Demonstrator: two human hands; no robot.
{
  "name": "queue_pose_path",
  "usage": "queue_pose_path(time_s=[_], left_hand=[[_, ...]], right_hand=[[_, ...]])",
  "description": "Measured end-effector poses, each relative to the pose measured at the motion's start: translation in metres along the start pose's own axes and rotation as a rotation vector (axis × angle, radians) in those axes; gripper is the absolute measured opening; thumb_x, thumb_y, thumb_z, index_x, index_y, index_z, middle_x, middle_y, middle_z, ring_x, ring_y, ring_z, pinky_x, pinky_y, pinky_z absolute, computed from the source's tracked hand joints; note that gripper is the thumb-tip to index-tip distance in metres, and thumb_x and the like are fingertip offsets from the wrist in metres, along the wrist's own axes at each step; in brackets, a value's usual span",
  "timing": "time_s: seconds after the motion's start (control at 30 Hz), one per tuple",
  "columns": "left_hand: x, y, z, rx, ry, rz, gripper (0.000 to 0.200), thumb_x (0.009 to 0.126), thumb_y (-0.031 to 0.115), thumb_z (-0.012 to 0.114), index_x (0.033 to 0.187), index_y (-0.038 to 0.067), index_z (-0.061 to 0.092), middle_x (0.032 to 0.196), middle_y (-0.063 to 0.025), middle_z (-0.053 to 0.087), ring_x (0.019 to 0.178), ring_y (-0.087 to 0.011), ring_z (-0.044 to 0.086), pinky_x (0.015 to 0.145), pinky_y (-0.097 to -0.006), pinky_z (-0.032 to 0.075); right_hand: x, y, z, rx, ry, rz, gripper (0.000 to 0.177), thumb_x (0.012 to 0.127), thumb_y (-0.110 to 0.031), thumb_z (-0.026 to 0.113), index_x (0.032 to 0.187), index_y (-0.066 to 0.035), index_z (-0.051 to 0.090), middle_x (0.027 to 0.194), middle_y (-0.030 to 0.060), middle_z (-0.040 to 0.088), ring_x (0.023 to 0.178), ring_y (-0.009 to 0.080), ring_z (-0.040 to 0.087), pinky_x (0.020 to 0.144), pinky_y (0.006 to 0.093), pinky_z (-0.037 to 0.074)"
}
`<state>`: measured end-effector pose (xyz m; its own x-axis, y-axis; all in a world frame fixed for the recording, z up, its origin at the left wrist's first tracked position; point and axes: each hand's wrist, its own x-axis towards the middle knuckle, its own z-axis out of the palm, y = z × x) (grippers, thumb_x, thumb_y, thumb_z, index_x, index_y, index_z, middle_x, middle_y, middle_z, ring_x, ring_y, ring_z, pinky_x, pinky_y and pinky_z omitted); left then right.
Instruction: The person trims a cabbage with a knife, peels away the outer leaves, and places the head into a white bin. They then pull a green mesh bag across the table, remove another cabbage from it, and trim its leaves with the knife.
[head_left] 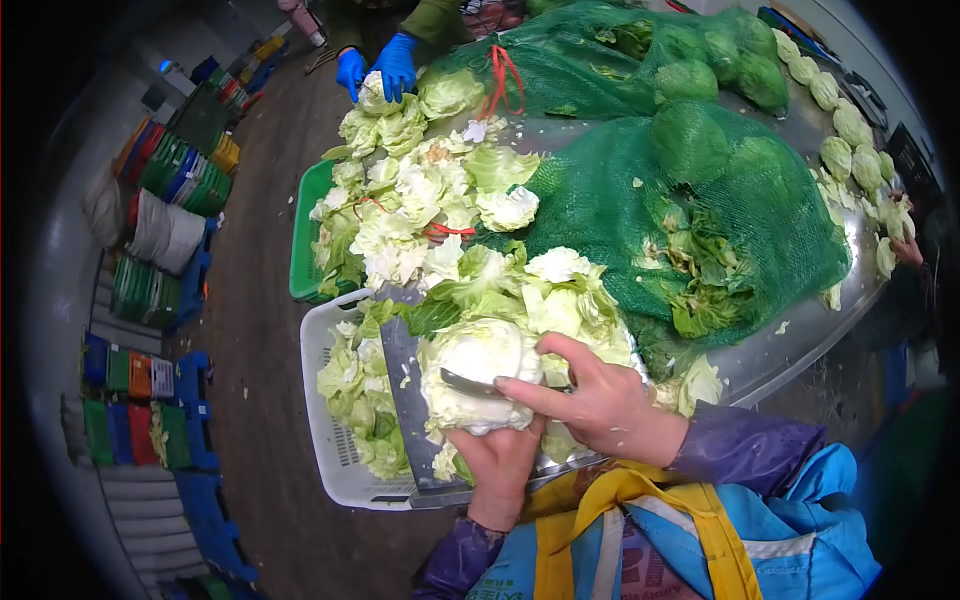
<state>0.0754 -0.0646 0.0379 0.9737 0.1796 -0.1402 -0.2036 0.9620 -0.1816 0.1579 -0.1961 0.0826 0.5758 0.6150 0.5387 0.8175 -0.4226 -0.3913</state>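
My left hand [497, 462] cups a pale, trimmed cabbage [482, 350] from below, close over the metal table edge. In my right hand [600, 400] is a knife [465, 384], its blade lying against the cabbage's white face and the index finger stretched along it. The fingers of this hand wrap round the handle, which is mostly hidden. Loose cabbage leaves [565, 300] are heaped just beyond the cabbage. To the left, beneath the table edge, a white plastic basket [318, 400] holds more leaves.
Green mesh sacks [590, 180] of cabbages cover the table's middle. A green crate [305, 235] stands at its left side. Across the table, a person's blue-gloved hands [392, 68] hold another cabbage. Trimmed cabbages [850, 125] line the far right edge, where another hand [907, 248] shows. Stacked crates [185, 175] stand along the left wall.
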Motion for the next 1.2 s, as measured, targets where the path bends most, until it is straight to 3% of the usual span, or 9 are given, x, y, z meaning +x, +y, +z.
queue_pose_path(time_s=[0.17,0.23,0.47,0.5,0.7,0.77,1.0,1.07,1.2], left_hand=[[0.005,-0.006,0.023,-0.224,0.016,0.091,0.074,0.084,0.064,0.046,0.143,0.021,0.028,0.145,-0.0075,0.031,0.132,-0.0304,0.033,0.105,-0.0527,0.033],[0.004,-0.011,0.031,1.092,0.074,0.273,0.079,0.081,0.065,0.051,0.143,0.021,0.026,0.146,-0.0072,0.029,0.133,-0.0307,0.030,0.105,-0.0536,0.033],[0.000,0.035,-0.016,0.532,0.251,-0.123,0.087,0.076,0.063,0.058,0.144,0.020,0.025,0.146,-0.0085,0.031,0.134,-0.0346,0.028,0.102,-0.0620,0.030],[-0.007,0.034,-0.021,0.674,0.242,-0.085,0.085,0.077,0.062,0.057,0.144,0.020,0.025,0.145,-0.0095,0.034,0.133,-0.0339,0.031,0.104,-0.0579,0.030],[-0.009,0.029,-0.032,1.338,0.102,-0.135,0.081,0.081,0.065,0.047,0.144,0.020,0.025,0.146,-0.0107,0.032,0.133,-0.0307,0.032,0.110,-0.0472,0.026],[0.000,0.021,0.001,0.935,0.278,-0.117,0.085,0.079,0.067,0.047,0.144,0.018,0.025,0.146,-0.0115,0.032,0.133,-0.0331,0.032,0.108,-0.0513,0.027],[-0.011,0.041,-0.026,0.840,0.210,-0.028,0.088,0.077,0.068,0.045,0.144,0.014,0.027,0.146,-0.0128,0.032,0.131,-0.0375,0.034,0.104,-0.0564,0.032],[-0.012,0.045,-0.032,-0.016,-0.036,-0.230,0.085,0.079,0.066,0.045,0.143,0.012,0.029,0.144,-0.0139,0.035,0.129,-0.0373,0.037,0.104,-0.0553,0.032],[-0.008,0.034,-0.012,0.853,0.396,-0.030,0.081,0.082,0.059,0.044,0.141,0.006,0.032,0.141,-0.0161,0.038,0.127,-0.0373,0.040,0.104,-0.0531,0.034]], right_hand=[[0.024,-0.016,-0.007,0.164,-0.161,0.162,0.060,0.071,-0.013,0.065,0.126,-0.032,0.054,0.118,0.0172,0.049,0.078,0.0254,0.066,0.048,0.0314,0.053],[0.027,-0.016,-0.006,0.191,-0.152,0.168,0.063,0.069,-0.007,0.065,0.126,-0.031,0.055,0.120,0.0167,0.047,0.069,0.0217,0.063,0.049,0.0298,0.051],[0.020,0.035,0.013,0.093,-0.041,0.061,0.058,0.075,-0.007,0.064,0.129,-0.025,0.050,0.109,0.0126,0.052,0.063,0.0221,0.060,0.047,0.0322,0.052],[0.031,0.055,0.015,0.140,0.264,0.085,0.054,0.079,-0.004,0.061,0.130,-0.020,0.048,0.106,0.0109,0.054,0.065,0.0226,0.060,0.052,0.0320,0.052],[0.035,0.042,-0.020,0.237,-0.037,0.143,0.050,0.082,-0.014,0.062,0.130,-0.014,0.048,0.107,0.0129,0.055,0.072,0.0249,0.062,0.067,0.0353,0.053],[0.034,0.029,-0.029,0.479,-0.219,0.141,0.048,0.081,-0.022,0.067,0.125,-0.010,0.052,0.102,0.0141,0.058,0.076,0.0268,0.063,0.070,0.0378,0.052],[0.013,0.021,-0.024,0.471,-0.247,0.060,0.034,0.078,-0.018,0.070,0.106,-0.004,0.058,0.089,0.0125,0.060,0.071,0.0285,0.063,0.059,0.0343,0.051],[0.010,0.026,-0.021,0.458,-0.221,0.032,0.028,0.077,-0.014,0.068,0.102,-0.004,0.060,0.086,0.0116,0.061,0.070,0.0283,0.063,0.059,0.0347,0.051],[0.018,0.040,-0.014,0.398,-0.049,0.156,0.010,0.077,-0.006,0.063,0.085,-0.002,0.060,0.072,0.0112,0.060,0.063,0.0294,0.062,0.057,0.0348,0.050]])
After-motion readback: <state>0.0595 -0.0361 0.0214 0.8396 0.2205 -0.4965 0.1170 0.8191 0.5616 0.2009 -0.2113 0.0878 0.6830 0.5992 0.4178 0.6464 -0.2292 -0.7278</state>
